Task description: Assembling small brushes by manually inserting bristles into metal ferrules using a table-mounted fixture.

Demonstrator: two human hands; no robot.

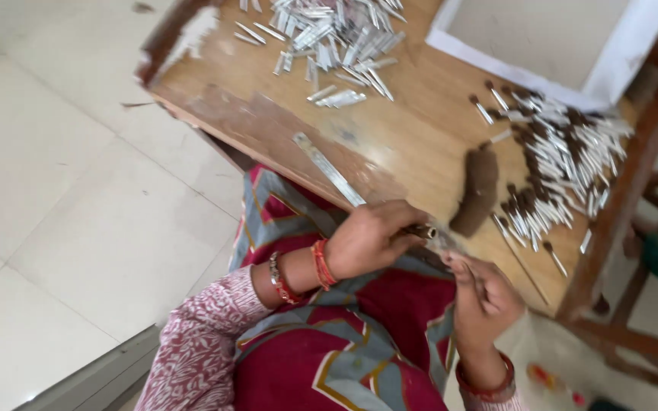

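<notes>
Pinching a small brown-tipped tube (423,230) at the edge of the worn wooden table (420,137), the left hand (371,240) is closed around it; the right hand (485,301) curls beside it, holding a thin stick. A dark brown lump (477,190) lies just beyond, with a heap of brown-tipped white sticks (565,164) to its right and a pile of plain white sticks (336,34) at the far side.
</notes>
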